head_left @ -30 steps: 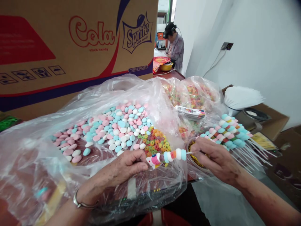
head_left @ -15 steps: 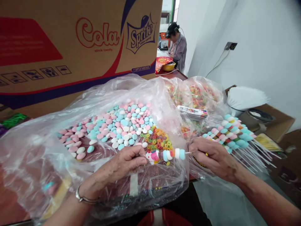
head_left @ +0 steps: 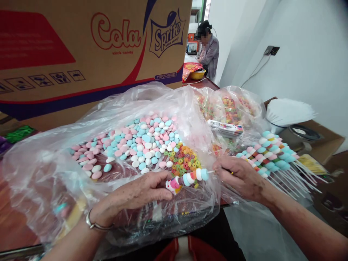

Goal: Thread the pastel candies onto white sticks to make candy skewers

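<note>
A candy skewer [head_left: 191, 177] of blue, white and orange pieces lies across the front of the candy heap, tilted up to the right. At its left end is a pink and white printed piece [head_left: 174, 185]. Thumb and forefinger of my left hand [head_left: 148, 188] are closed loosely about that end. My right hand [head_left: 239, 175] pinches the white stick just past the last blue candy. Behind them, pink, blue and white candies [head_left: 141, 139] and small coloured ring candies [head_left: 185, 158] lie on a clear plastic sheet [head_left: 54, 159].
Finished candy skewers [head_left: 272, 152] are stacked at right, near a bundle of white sticks [head_left: 289, 110] and an open carton [head_left: 331, 139]. Bags of ring candies [head_left: 231, 107] stand behind. A large cardboard box [head_left: 116, 72] blocks the back left. Another person [head_left: 209, 49] sits farther off.
The skewer has shifted slightly left and tilted, its printed end lower. My left thumb and forefinger have spread a little around that end. My right hand has moved slightly left with the stick.
</note>
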A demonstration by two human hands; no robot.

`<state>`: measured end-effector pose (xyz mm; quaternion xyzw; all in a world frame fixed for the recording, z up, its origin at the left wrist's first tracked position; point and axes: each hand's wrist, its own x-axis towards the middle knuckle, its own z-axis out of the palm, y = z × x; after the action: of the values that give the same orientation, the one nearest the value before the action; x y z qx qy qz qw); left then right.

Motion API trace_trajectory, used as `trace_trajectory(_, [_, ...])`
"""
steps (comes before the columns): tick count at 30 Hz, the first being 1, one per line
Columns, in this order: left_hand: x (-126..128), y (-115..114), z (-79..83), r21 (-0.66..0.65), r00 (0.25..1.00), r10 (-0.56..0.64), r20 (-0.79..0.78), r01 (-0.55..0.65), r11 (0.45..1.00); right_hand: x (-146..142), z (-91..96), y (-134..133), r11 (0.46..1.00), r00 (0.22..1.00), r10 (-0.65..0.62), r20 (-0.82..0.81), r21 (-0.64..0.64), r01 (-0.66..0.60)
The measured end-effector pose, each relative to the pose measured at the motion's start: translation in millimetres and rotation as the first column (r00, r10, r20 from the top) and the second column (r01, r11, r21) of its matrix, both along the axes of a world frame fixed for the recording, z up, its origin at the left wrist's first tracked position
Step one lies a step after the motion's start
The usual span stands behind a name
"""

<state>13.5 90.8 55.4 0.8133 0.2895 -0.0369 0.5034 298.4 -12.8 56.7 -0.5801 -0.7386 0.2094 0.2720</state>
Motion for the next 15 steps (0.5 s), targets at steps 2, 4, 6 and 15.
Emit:
trace_trajectory(2, [3, -4, 9.2, 0.016, 1.0, -0.019, -0.023, 0.019, 1.0, -1, 0.9, 1, 1.0, 1.0, -0.008, -0.001, 0.025, 0.008])
trace_trajectory(4, [5, -6, 15.5, 0.0, 0.999, -0.02, -0.027, 0.02, 1.0, 1, 1.6, 3, 0.998, 1.0, 0.027, 0.008, 0.062, -0.027])
trace_trajectory(6, [8, -6, 17.2, -0.051, 1.0, -0.003, -0.013, 0.003, 0.999, 2, 2.2, 4, 0.987, 0.993, 0.114, 0.044, 0.108, -0.118])
trace_trajectory(15, [15, -16, -6.5, -0.453, 0.998, 0.039, -0.053, -0.059, 0.89, -7, 1.9, 13, 0.89, 0.901, 0.363, 0.239, 0.197, -0.411])
